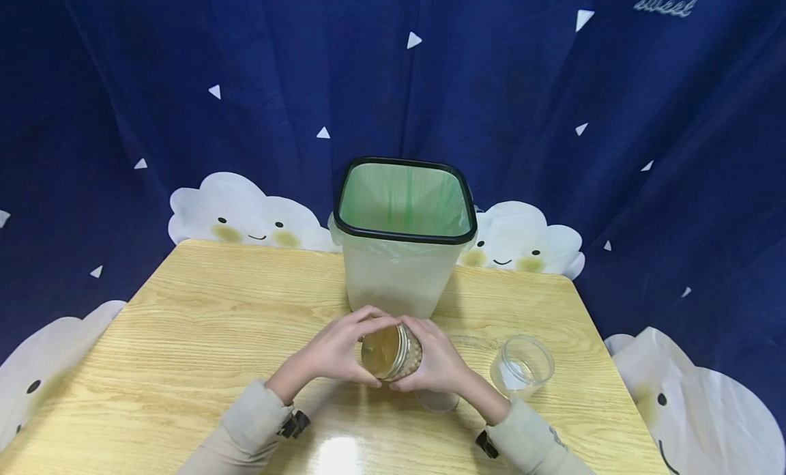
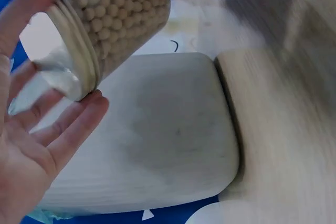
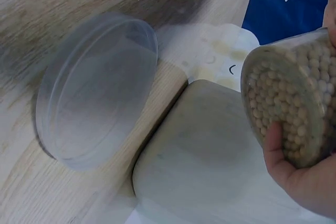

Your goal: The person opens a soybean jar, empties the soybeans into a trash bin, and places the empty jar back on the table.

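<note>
Both hands held a clear jar [image 1: 393, 353] of pale, bean-like beads above the near middle of the table [image 1: 202, 325], just in front of a lined bin [image 1: 402, 236]. The right hand [image 1: 437, 363] had its grip curled round the body; the left hand [image 1: 334, 352] lay with fingers [image 2: 63, 124] nearly straight at the threaded mouth. Packed full, the jar looked weighty, stiff and smooth — best held round its body. An empty clear tub [image 1: 522, 366] lay to the right.
</note>
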Demonstrator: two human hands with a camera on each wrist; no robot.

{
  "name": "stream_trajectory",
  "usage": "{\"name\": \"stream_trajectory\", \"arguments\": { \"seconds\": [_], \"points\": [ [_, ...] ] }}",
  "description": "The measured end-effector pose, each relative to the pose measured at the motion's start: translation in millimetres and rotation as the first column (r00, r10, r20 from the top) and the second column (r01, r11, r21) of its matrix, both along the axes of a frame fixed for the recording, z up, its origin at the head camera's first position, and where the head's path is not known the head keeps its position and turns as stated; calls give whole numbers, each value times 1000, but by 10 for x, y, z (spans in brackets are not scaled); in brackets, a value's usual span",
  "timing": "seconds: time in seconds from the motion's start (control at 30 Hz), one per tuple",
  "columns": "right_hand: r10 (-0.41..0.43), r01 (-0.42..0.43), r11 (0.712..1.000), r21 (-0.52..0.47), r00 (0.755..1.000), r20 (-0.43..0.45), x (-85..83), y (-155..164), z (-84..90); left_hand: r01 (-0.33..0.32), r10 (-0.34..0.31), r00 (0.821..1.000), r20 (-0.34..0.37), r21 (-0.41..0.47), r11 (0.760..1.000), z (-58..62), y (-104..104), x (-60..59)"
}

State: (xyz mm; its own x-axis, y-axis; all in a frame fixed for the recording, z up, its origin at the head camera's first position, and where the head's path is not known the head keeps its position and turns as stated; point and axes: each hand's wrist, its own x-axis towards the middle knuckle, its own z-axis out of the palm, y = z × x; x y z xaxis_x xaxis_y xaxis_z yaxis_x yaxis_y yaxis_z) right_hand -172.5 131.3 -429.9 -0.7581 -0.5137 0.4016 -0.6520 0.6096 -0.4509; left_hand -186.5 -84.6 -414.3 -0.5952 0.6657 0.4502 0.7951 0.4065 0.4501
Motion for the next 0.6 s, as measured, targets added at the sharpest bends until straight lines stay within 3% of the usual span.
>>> {"name": "stream_trajectory", "arguments": {
  "seconds": [0.17,0.3,0.43,0.6],
  "points": [
    [-42,42,999,5,998,-40,9,-15,-17,-160,159,985,68,21,987,-18,50,30],
    [-61,61,998,2,998,-25,17,-20,-29,-200,201,976,88,-24,980,-1,58,53],
    [-43,43,999,-2,999,4,24,-5,-17,-149,156,985,79,-83,985,51,17,68],
    [-15,16,1000,-5,1000,21,29,8,-4,23,-17,999,49,-125,992,90,-37,49]
  ]
}}
